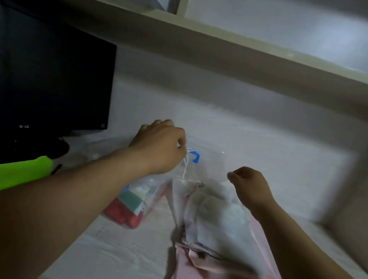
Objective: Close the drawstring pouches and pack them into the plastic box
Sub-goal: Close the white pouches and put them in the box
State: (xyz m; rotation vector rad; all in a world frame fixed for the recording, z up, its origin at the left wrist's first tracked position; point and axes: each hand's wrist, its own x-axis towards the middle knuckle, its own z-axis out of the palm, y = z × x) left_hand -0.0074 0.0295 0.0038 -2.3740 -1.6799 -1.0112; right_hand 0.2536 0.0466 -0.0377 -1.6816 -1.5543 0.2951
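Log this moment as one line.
phase: closing pouch | left hand: pinches drawstring | right hand: curled, hold unclear | pouch: not yet boxed | plastic box: behind pouch

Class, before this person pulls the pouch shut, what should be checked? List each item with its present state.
1. Left hand has a grip on the drawstring: ok, pinched.
2. Right hand holds a cord: cannot tell; its fingers are curled but no cord shows.
3. White pouch mouth drawn closed: cannot tell, blurred.
4. Plastic box open to receive pouches: cannot tell; only its blue latch shows clearly.
5. Pouch with red contents packed: not ok, it lies on the desk.
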